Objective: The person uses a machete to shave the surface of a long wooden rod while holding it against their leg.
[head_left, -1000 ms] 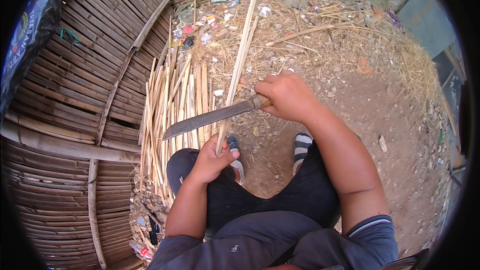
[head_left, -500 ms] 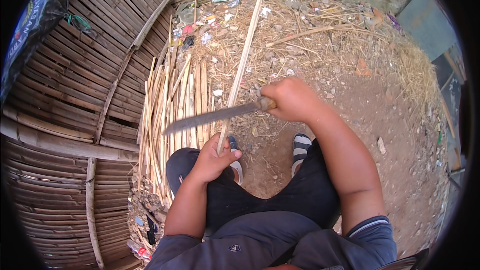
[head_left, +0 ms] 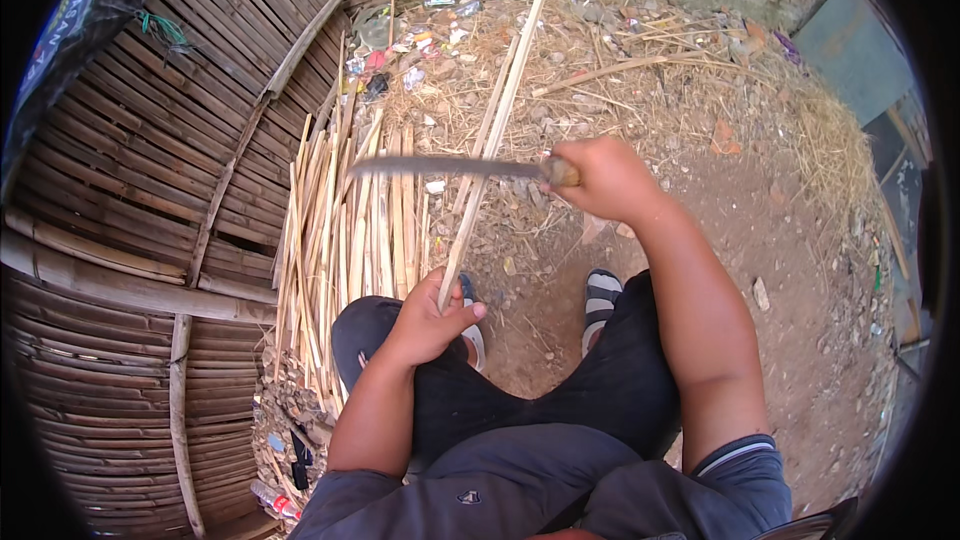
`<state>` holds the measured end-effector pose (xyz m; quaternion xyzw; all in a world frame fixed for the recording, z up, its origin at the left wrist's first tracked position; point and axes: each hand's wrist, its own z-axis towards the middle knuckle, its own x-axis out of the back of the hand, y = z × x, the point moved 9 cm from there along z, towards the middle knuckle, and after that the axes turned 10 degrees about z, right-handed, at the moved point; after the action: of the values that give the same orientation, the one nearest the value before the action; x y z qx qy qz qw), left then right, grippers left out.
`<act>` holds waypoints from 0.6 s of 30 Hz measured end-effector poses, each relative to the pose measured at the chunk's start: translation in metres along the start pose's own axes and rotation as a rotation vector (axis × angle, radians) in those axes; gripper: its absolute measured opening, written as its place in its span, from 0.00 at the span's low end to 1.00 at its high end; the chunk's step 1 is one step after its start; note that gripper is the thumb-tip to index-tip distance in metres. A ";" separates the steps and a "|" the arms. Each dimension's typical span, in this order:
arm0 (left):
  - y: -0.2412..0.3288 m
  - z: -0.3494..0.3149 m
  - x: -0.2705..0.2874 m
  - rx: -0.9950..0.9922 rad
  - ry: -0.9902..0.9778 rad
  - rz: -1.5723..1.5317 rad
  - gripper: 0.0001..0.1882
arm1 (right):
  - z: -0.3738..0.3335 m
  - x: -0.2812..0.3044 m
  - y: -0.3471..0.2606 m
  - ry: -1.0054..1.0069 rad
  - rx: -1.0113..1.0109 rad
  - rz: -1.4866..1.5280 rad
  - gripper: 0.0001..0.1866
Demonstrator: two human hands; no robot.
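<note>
Dry wood, dull metal, dusty ground

Pale, smooth bamboo strip (head_left: pixel 487 155); grey matt metal knife blade (head_left: pixel 440 167) with wooden handle; rough woven bamboo wall (head_left: pixel 150 170); soft dark cloth trousers (head_left: pixel 560 400); crumbly brown dirt (head_left: pixel 800 270).

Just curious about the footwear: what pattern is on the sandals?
The sandals have black and white stripes across the straps, seen best in the head view.
</note>
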<state>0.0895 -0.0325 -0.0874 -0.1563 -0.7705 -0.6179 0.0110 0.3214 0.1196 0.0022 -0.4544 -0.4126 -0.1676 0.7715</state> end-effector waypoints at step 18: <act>0.000 0.000 -0.002 0.008 0.036 -0.019 0.20 | 0.002 0.007 0.013 0.015 -0.086 0.016 0.14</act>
<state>0.0912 -0.0328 -0.0878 -0.1379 -0.7740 -0.6177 0.0195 0.3329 0.1288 0.0014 -0.4891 -0.3956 -0.1826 0.7556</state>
